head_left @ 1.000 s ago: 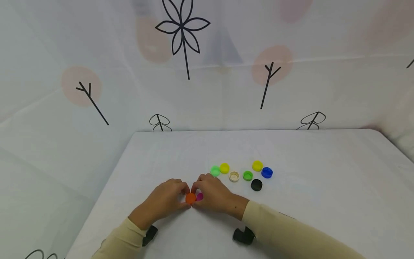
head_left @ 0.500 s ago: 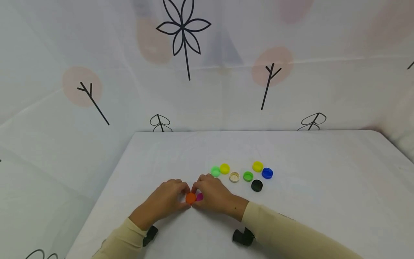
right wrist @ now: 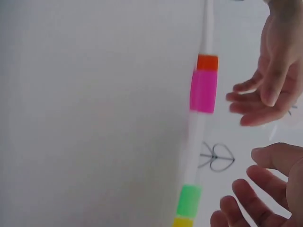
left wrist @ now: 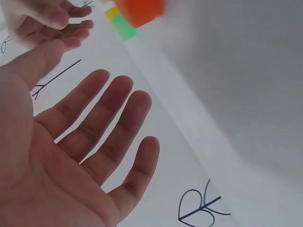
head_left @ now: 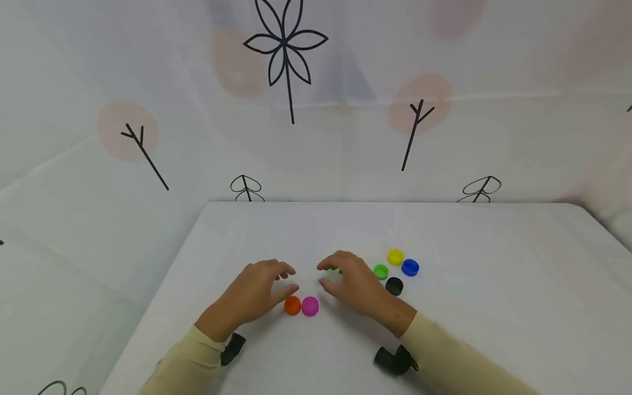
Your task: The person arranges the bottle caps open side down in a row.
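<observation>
An orange bottle cap (head_left: 293, 305) and a magenta bottle cap (head_left: 310, 306) lie side by side on the white table. Just behind and left of the orange one hovers my left hand (head_left: 254, 291), fingers spread and holding nothing. My right hand (head_left: 357, 285) is raised to the right of the magenta cap, its fingers loosely bent and empty. In the left wrist view the orange cap (left wrist: 142, 10) appears blurred at the top. The right wrist view has the magenta cap (right wrist: 203, 91) in front of the orange one (right wrist: 207, 62).
Behind my right hand sit a green cap (head_left: 381, 271), a yellow cap (head_left: 395, 257), a blue cap (head_left: 410, 267) and a black cap (head_left: 394, 286). A light green cap (head_left: 333, 270) is mostly covered by that hand. A patterned cloth (head_left: 340, 148) hangs behind the table.
Both hands have let go of the caps and drawn apart, the right one moving right and up. The magenta cap is now fully visible beside the orange one.
</observation>
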The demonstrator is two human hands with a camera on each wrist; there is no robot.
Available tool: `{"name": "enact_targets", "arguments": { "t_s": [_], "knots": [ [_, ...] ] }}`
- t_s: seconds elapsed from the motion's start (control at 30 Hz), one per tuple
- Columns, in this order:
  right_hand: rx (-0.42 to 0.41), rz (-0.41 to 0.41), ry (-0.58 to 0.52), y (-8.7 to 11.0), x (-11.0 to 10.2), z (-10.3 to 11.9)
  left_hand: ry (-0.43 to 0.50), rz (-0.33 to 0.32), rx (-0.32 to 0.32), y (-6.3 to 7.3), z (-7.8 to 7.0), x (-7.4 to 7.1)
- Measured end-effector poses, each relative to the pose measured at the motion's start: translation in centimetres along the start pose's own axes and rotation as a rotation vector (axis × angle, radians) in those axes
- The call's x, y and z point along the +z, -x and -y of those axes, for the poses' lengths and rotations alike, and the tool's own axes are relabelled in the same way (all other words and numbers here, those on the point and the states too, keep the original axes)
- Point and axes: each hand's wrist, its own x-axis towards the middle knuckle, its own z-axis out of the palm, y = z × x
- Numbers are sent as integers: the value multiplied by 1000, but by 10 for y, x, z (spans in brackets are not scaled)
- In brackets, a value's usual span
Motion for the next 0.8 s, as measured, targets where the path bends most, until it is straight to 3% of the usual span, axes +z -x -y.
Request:
{"name": "enact_targets", "arguments": {
  "t_s": [0.23,0.5,0.8],
  "knots": [
    [21,-64,118,-10,-11,-15,33,-22,-17,-21,-19,-1],
    [39,-15,213,-22,-15,-25,-38,-23,-17,-43,-35,9],
    [24,66,193,-26,-14,-31,-31,79,-116,-56,-43,19]
  ]
}}
